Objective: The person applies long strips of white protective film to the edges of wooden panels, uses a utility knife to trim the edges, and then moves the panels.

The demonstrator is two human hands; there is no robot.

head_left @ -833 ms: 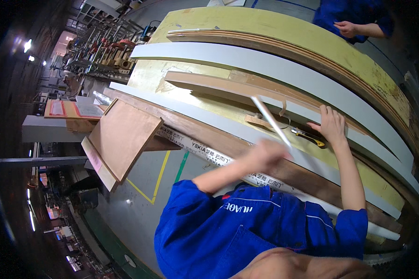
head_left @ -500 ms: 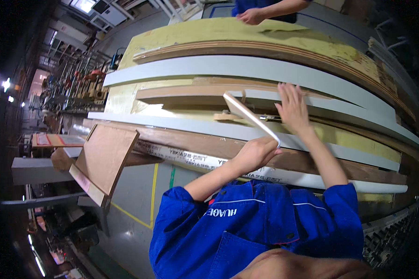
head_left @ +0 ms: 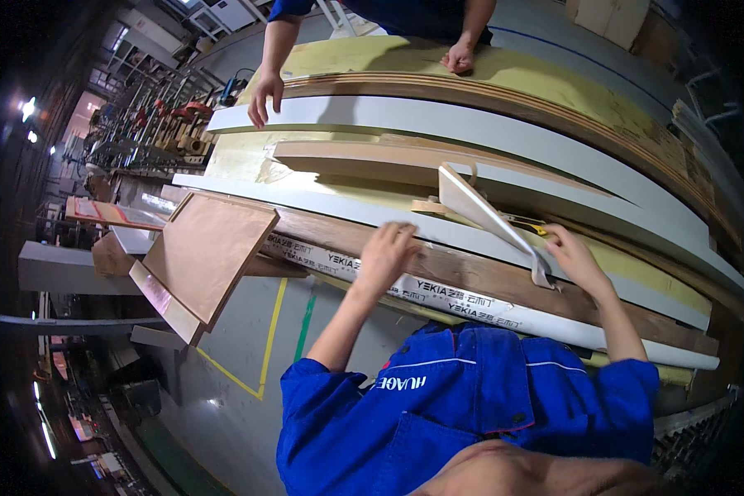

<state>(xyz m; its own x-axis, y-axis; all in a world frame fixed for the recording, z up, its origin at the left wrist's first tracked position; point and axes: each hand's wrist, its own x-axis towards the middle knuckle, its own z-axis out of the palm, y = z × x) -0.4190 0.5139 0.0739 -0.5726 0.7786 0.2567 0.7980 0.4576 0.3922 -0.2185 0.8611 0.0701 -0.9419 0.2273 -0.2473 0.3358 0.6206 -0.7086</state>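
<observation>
My right hand pinches the yellow end of a utility knife, which lies low among the boards. Right beside it, a short white-edged board leans at a slant across the long strips. A loose strip of edging curls at its near end. My left hand, fingers loosely bent and apart, is over a long brown board with nothing visible in it. Beyond that runs a long white strip. A roll of tape sits near the short board, partly covered.
Long white panels lie across the yellow-green table. Opposite me a co-worker's hand touches a panel; the other hand is by the table. A brown board stands at the left. A white printed wrapped length runs along my side.
My left hand has let go of the short board and moved left. My right hand has come down toward me onto the utility knife. The co-worker has leaned in with both hands.
</observation>
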